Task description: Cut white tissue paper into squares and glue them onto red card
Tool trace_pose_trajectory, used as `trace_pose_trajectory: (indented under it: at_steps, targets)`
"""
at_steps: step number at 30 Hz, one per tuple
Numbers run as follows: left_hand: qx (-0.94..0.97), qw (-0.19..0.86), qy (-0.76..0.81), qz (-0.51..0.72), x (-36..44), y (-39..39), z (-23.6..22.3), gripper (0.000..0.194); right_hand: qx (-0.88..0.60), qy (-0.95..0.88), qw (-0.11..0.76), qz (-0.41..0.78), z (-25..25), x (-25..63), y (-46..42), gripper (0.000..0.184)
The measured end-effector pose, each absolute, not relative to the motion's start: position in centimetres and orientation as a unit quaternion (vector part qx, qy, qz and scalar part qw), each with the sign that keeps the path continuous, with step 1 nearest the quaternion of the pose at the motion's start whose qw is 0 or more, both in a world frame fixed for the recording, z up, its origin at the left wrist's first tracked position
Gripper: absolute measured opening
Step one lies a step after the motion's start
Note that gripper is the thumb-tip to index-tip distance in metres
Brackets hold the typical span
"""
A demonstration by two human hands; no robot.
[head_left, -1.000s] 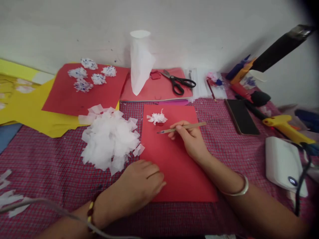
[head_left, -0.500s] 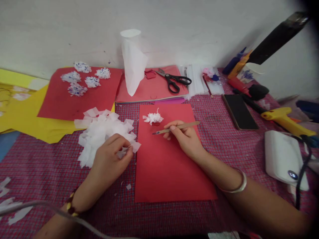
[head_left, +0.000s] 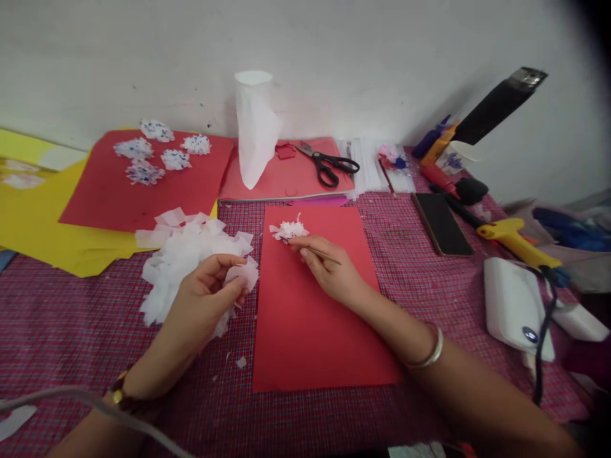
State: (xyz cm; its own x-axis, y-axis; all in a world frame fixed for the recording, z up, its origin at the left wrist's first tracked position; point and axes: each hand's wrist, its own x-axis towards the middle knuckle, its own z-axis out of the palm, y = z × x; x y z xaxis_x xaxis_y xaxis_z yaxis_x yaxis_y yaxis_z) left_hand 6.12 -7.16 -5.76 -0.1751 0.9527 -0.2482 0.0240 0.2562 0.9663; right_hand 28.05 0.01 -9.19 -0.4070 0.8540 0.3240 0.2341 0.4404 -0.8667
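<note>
My left hand pinches a small piece of white tissue paper between thumb and fingers. It is at the right edge of a heap of white tissue squares. In my right hand is a thin wooden stick, its dark blue tip seen earlier now mostly behind the fingers. The fingertips are close to a small fluffy white tissue flower near the top of a red paper sheet. Whether the stick touches the flower, I cannot tell.
Blue-specked tissue flowers sit on another red sheet over yellow paper. Behind stand a white paper roll and black-handled scissors. At right are a phone, yellow glue gun and white device.
My right hand has moved the stick up and left, toward the white flower. A tissue piece now shows clearly in my left hand's pinch. The view has shifted slightly.
</note>
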Motion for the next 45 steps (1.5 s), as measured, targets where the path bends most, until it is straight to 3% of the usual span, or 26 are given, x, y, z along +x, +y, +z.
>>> trace_pose_trajectory:
  at_steps: [11,21,25,31,45]
  targets:
    - [0.429,0.491,0.619,0.438,6.2,-7.0,-5.4,0.016,-0.392,-0.71,0.434,0.392,-9.6,28.1,0.1,0.024]
    - [0.353,0.526,0.609,0.477,5.9,-6.7,-5.5,0.018,-0.376,-0.612,0.504,0.48,-7.9,28.1,-1.0,0.025]
    - [0.333,0.552,0.597,0.477,5.9,-6.6,-5.7,0.019,-0.314,-0.6,0.484,0.554,-7.0,27.7,-2.8,0.017]
    - [0.332,0.56,0.592,0.475,6.1,-6.8,-5.5,0.019,-0.282,-0.638,0.411,0.587,-6.4,27.1,-4.1,0.023]
    - [0.354,0.553,0.596,0.462,6.7,-7.3,-5.1,0.019,-0.283,-0.633,0.425,0.582,-6.4,27.1,-4.1,0.019]
